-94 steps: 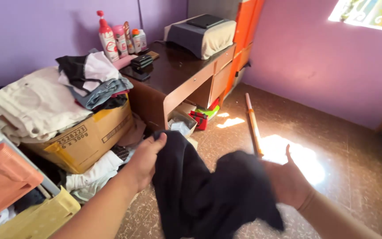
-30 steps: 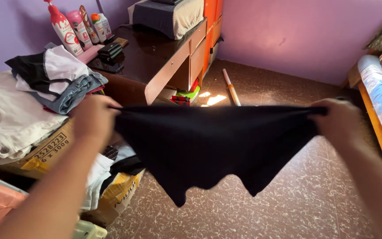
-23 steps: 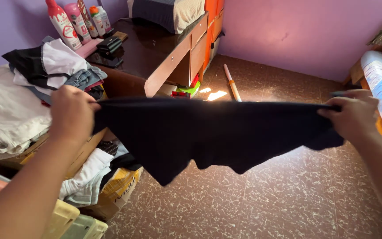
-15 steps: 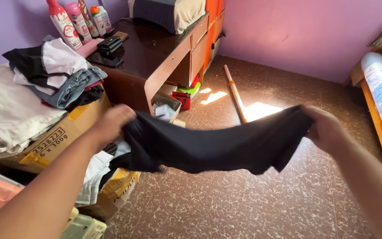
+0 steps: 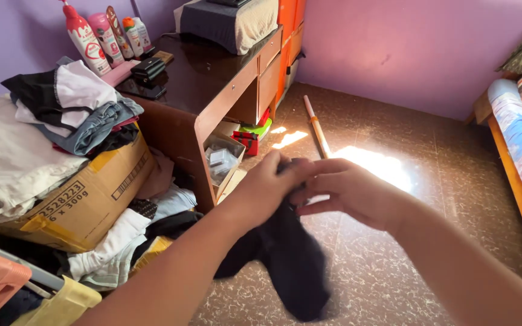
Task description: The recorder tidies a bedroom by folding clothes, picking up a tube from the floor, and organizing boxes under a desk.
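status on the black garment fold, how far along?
Done: the two hands have met, left hand against right hand, so the black garment hangs doubled below them. In hand: both keep a grip on its top edge. Left: it is still in the air, not on the clothes pile atop the cardboard box.

My soft black cloth garment hangs dark against the brown speckled tiled floor, near purple painted walls and a glossy brown wooden worktop.
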